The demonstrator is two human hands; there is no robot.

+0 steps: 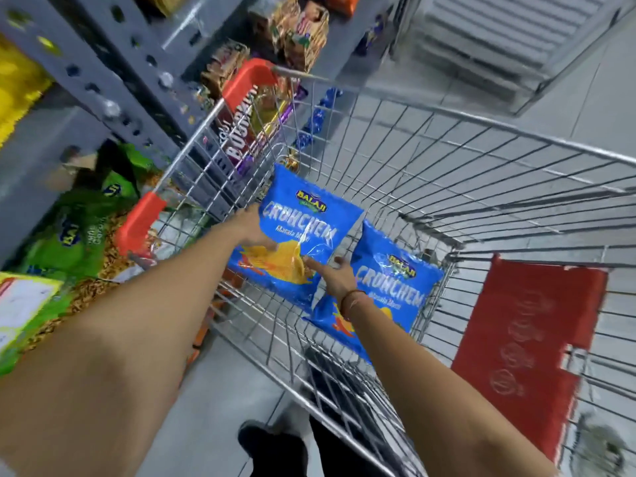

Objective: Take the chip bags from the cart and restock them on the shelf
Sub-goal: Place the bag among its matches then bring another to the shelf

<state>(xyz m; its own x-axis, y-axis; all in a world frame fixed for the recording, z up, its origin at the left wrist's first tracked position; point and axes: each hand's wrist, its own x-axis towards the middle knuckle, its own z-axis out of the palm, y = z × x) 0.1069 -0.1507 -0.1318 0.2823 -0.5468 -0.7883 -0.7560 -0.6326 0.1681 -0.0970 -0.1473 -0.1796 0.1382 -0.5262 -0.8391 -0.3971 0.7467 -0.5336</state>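
Two blue chip bags lie inside the wire cart (447, 156). My left hand (253, 227) grips the left edge of the upper blue bag (303, 215), which is tilted up off the cart floor. Fingers spread, my right hand (335, 275) touches that bag's lower right edge. The second blue bag (395, 287) rests to the right, partly under my right wrist. The grey shelf (86, 80) stands to the left of the cart.
Green snack bags (79, 228) fill the lower shelf at left, yellow packs (17, 87) sit above. Biscuit and snack packs (296, 32) line the shelf further ahead. A red flap (523, 339) hangs at the cart's near end. Another wire rack (499, 36) stands top right.
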